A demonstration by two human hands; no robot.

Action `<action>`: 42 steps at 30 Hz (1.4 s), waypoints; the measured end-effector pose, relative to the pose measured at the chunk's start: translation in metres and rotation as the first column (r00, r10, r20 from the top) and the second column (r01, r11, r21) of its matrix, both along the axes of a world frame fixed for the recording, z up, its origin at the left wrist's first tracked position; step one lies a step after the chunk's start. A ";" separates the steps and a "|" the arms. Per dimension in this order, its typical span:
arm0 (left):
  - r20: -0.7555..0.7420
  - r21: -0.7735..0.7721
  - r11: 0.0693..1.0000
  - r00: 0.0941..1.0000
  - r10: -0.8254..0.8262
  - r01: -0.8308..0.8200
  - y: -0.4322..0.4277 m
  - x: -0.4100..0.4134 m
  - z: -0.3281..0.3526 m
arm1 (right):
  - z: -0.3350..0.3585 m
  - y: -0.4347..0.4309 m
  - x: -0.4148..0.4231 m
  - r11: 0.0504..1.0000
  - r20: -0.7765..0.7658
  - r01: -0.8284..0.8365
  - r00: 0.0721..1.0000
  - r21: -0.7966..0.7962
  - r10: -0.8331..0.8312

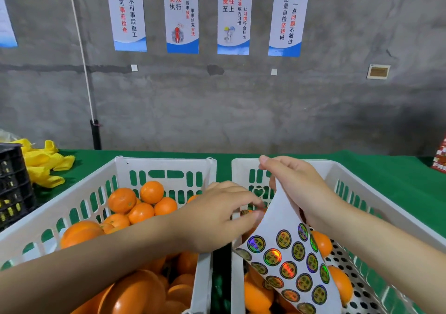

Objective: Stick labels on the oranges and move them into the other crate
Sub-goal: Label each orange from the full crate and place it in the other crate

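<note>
your l hand (217, 214) reaches across from over the l crate (60, 207). its fingers are curled, w/ thumb & fingertips pinched on a small dark label (241, 213) right at the left edge of the label sheet (284, 248). can't tell if that label is fully off the backing.

your r hand (296, 188) is above the r crate (386, 207), thumb sticking up, fingers wrapped round the top of the sheet. the sheet hangs down from it & curves toward you over the r crate. its upper part is bare white; the lower part carries rows of round shiny labels.

oranges (121, 200) are piled high in the l crate, filling most of it. the r crate holds a few oranges (340, 284), partly hidden behind the sheet, & its perforated floor shows at the right.

both crates are white, slotted & side by side w/ a narrow gap between, on a green cloth (398, 176). yellow foam nets (43, 166) lie at far left beside a black crate stack (12, 181). 4 blue & white posters (181, 14) hang on the grey wall behind.
</note>
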State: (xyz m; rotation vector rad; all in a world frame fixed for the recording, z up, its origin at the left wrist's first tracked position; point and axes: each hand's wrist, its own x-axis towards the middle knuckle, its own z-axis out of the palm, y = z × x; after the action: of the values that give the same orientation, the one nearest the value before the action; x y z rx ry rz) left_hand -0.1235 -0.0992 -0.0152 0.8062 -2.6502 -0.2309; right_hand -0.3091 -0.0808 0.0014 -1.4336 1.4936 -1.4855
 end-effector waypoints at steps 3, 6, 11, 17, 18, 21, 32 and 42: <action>-0.239 0.281 0.960 0.969 0.058 0.012 0.004 0.002 0.001 | -0.005 -0.003 -0.001 0.999 -0.006 0.025 1.000 0.028 -0.025; -0.367 0.436 0.883 0.930 -0.003 0.174 0.005 -0.002 0.004 | -0.010 -0.007 -0.004 0.998 0.034 0.053 0.998 0.021 -0.053; -0.395 0.541 0.806 0.919 -0.008 0.239 0.006 -0.004 -0.001 | -0.008 -0.007 -0.007 0.999 0.075 0.053 0.996 0.009 -0.054; -0.551 0.569 0.817 0.781 0.293 0.095 -0.007 -0.001 0.001 | -0.008 -0.006 -0.011 0.964 -0.276 0.138 0.940 -0.225 -0.199; -0.552 0.550 0.834 0.770 0.319 0.049 -0.009 0.000 0.001 | -0.008 -0.005 -0.009 0.961 -0.321 0.106 0.928 -0.257 -0.188; -0.570 0.536 0.844 0.740 0.358 0.004 -0.011 -0.001 0.001 | -0.013 -0.003 -0.003 0.952 -0.471 -0.023 0.872 -0.305 -0.130; -0.576 0.527 0.848 0.759 0.305 0.059 -0.014 0.000 0.001 | -0.022 -0.003 0.000 0.920 -0.558 -0.124 0.822 -0.371 -0.114; -0.522 0.482 0.876 0.808 0.274 0.015 -0.010 0.000 0.002 | -0.021 0.004 0.003 0.898 -0.584 -0.120 0.794 -0.424 -0.169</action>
State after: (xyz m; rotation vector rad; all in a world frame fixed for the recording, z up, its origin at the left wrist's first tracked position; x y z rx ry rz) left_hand -0.1233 -0.1092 -0.0135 0.8831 -1.9584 -0.9494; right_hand -0.3062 -0.0764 -0.0198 -2.3599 1.5816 -1.5179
